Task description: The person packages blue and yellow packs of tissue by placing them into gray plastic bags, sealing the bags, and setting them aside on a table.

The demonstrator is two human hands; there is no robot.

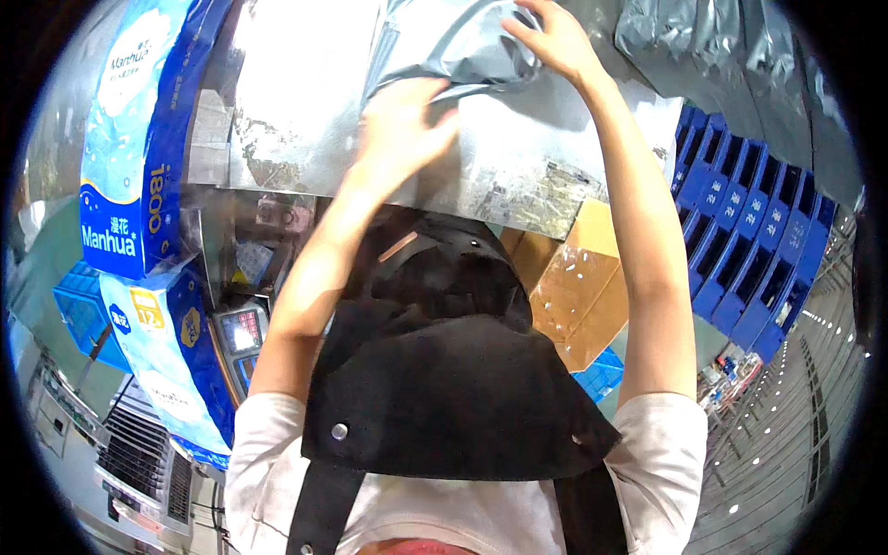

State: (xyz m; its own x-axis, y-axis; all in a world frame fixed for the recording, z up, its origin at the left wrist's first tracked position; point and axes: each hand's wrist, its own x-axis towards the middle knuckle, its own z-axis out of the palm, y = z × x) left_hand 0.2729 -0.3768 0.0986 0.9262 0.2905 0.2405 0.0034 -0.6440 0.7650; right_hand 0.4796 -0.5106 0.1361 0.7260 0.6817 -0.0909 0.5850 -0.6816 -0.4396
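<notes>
A grey plastic mailing bag [462, 46] lies crumpled on the metal worktop [518, 157], running out of view at the top. My left hand [402, 129] is at the bag's near left edge, slightly blurred, its thumb spread away from the fingers. At the bag's right side is my right hand [560, 42], fingers and thumb apart and touching the plastic; its far fingers are partly cut off by the picture's edge. Neither hand shows a firm grip on the bag.
Blue-and-white tissue packs [129, 203] are stacked at the left, beside a scale with a keypad [242, 331]. More grey bags [721, 46] hang at the far right above blue slotted plastic crates [749, 213]. A cardboard box [578, 287] stands below the worktop.
</notes>
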